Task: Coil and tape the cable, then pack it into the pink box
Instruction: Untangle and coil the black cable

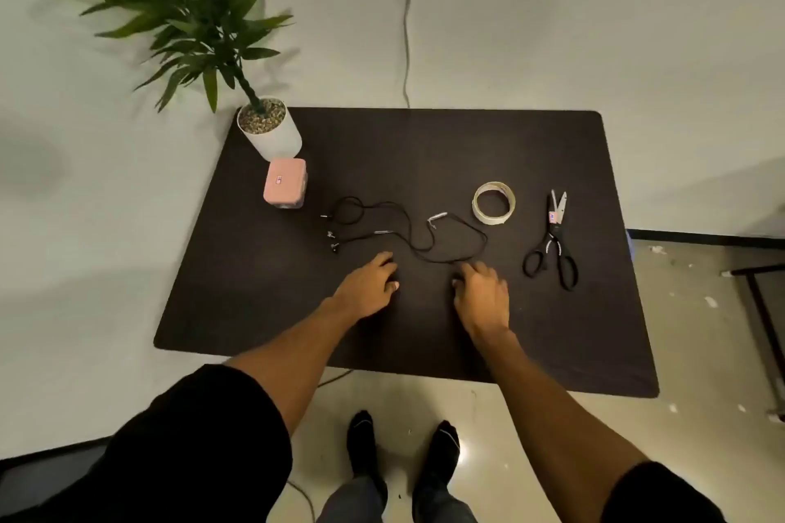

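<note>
Resting both hands (369,282) near loose cable (408,234) on table (552,331).

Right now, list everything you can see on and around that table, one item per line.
cable: one, black, loose and uncoiled across the middle of the table
pink box: one, pink, lid closed, far left, in front of the plant pot
tape roll: one, off-white, right of the cable
scissors: one pair, black handles, right of the tape roll
plant pot: one, white, green leaves, far left corner
table: one, dark brown, against a pale wall
left hand: one, resting on the table near the cable's near loop
right hand: one, fingertips at the cable's near loop
feet: two, dark socks, on the floor below
</note>
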